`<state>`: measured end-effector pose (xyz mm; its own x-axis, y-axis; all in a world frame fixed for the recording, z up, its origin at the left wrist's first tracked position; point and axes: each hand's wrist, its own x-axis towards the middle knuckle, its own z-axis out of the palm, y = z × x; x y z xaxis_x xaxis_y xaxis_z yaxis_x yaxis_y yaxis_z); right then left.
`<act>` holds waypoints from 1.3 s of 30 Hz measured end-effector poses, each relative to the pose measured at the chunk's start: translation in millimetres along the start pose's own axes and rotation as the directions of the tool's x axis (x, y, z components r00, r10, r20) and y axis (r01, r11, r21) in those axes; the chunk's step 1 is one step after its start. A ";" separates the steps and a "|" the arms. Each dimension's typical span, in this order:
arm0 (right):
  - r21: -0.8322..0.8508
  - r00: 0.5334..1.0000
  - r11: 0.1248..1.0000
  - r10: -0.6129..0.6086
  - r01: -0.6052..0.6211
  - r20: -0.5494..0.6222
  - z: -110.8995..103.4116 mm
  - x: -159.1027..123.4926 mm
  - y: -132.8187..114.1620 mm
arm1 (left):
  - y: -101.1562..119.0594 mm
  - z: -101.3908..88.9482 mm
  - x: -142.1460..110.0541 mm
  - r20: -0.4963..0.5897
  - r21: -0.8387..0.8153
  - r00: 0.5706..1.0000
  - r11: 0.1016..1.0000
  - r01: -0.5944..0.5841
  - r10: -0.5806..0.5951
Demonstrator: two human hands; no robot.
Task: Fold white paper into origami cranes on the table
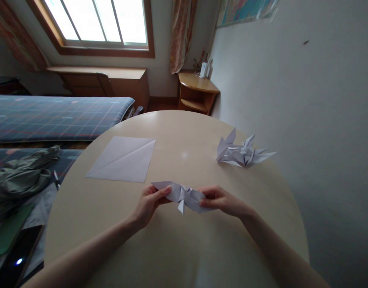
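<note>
Between my two hands a white origami crane is stretched out over the near half of the table, its wings spread to both sides. My left hand pinches the left wing between thumb and fingers. On the other side, my right hand grips the right wing the same way. A small folded point hangs down from the crane's middle toward me. Farther right lies a cluster of folded white paper cranes with pointed wings. Ahead on the left rests a flat sheet of white paper with a diagonal crease.
The round cream table stands close to the white wall on the right. Left of it are a bench with a plaid cushion, a crumpled grey-green cloth, a pen and a dark phone.
</note>
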<state>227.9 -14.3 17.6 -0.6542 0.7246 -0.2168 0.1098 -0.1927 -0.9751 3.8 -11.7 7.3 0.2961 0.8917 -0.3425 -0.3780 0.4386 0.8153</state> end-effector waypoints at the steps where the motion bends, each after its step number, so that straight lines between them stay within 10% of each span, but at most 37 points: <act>1: 0.011 1.000 1.000 0.006 -0.006 0.020 -1.7 -0.3 0.1 | 1.4 0.5 -0.7 0.002 -0.004 1.000 1.000 0.003 -0.003; 15: 0.095 0.992 0.988 0.112 -0.118 0.064 -15.6 -1.3 8.7 | 5.5 -7.7 2.8 0.091 0.075 0.987 0.989 0.127 -0.133; 22: 0.082 0.981 0.978 0.187 -0.191 0.057 -5.0 -0.3 1.3 | -0.7 -7.3 -0.1 0.147 0.256 0.988 0.967 0.003 -0.041; 39: 0.103 0.994 0.990 0.104 -0.100 -0.036 15.6 5.6 6.9 | -0.8 -3.8 3.5 0.026 0.013 0.992 0.992 0.122 -0.122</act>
<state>213.3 -21.9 10.3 -0.6117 0.7239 -0.3190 0.0970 -0.3316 -0.9384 1.8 -8.5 3.7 0.3627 0.8281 -0.4275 -0.3273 0.5426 0.7736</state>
